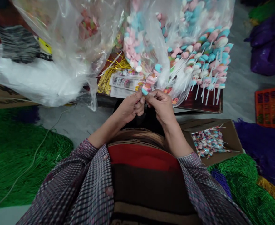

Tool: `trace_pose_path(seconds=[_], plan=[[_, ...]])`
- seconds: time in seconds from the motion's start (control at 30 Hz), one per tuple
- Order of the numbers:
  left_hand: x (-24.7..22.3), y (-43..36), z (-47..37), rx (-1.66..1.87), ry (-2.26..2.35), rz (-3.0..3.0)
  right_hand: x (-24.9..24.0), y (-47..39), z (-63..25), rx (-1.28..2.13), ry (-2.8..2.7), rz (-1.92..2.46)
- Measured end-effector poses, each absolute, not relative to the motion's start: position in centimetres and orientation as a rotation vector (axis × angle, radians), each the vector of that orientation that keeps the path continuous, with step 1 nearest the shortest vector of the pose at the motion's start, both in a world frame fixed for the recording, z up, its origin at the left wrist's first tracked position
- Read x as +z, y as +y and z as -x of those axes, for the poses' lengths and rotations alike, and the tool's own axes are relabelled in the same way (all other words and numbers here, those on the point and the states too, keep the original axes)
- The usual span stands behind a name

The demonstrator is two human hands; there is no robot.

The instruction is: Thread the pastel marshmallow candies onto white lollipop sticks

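Note:
Both hands meet at the table's front edge around a marshmallow skewer (150,80) of pink, white and blue candies, which points up and away from me. My left hand (132,106) is closed round its lower end, with the thumb just below the bottom blue candy. Pinched fingers of my right hand (159,101) touch the same lower end from the right; any small thing between them is hidden. Just beyond lie printed clear wrappers (125,82) and a bundle of gold twist ties (105,79).
Unwrapped marshmallow skewers (209,65) are piled at the table's right end. Large plastic bags of candy (132,40) stand behind. A cardboard box (233,137) of wrapped skewers sits at lower right, near an orange crate (272,106). Green stringy material (22,159) covers the left floor.

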State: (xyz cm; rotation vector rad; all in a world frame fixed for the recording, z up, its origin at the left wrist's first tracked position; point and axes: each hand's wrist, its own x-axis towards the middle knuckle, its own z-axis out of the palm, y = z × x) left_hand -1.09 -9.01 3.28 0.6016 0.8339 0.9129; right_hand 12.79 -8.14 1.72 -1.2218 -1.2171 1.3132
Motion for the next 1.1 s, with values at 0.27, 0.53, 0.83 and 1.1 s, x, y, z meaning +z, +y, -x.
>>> trace_pose_path(seconds=[0.27, 0.53, 0.83, 1.1], plan=[[2.9, -10.0, 1.6, 0.549, 0.605, -0.557, 1.1, -8.1, -15.9, 1.464, -1.402, 1.045], [3.7, -9.6, 0.6, 0.588, 0.617, -0.505, 0.7, -8.5, -15.9, 1.193, -1.375, 1.172], [1.9, -8.8, -0.1, 1.079, 1.122, -1.131, 1.6, -9.0, -14.9, 0.761, -1.542, 1.275], [0.8, -8.8, 0.9, 1.153, 1.244, -1.386, 1.3, -9.2, -14.3, 0.946, -1.478, 1.313]])
